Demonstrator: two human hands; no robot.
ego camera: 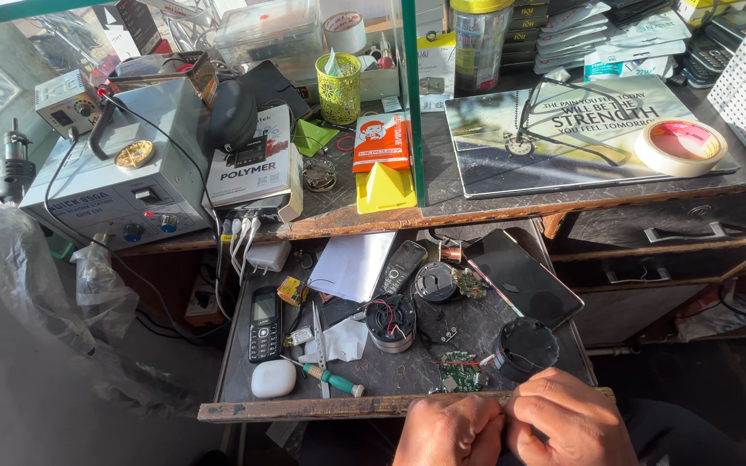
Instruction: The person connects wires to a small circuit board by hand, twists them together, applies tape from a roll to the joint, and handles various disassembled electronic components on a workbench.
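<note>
**Both hands together at the front edge of the pull-out tray**

Your left hand (449,429) and right hand (568,423) sit side by side at the bottom of the view, knuckles up and touching each other, just in front of the wooden front edge of the tray (243,411). The fingers of both hands are curled in tight toward one another, pinched narrow around something between them; what they hold is hidden, so you cannot tell what it is.

Nearest your right hand, on the tray, stands a round black housing (526,347), just beyond your knuckles. Beside it to the left lies a small green circuit board (459,371) with thin red wires. Farther back is a round speaker part (390,322) with red wire across it, and a dark phone (524,278) lying face down at an angle.

On the tray's left side you have a black keypad phone (264,323), a white earbud case (273,378) near the front edge, and a green-handled screwdriver (334,378) beside it.

Above, on the table (494,210), a grey soldering station (123,168) stands at the left and a roll of tape (680,146) lies at the right.
</note>
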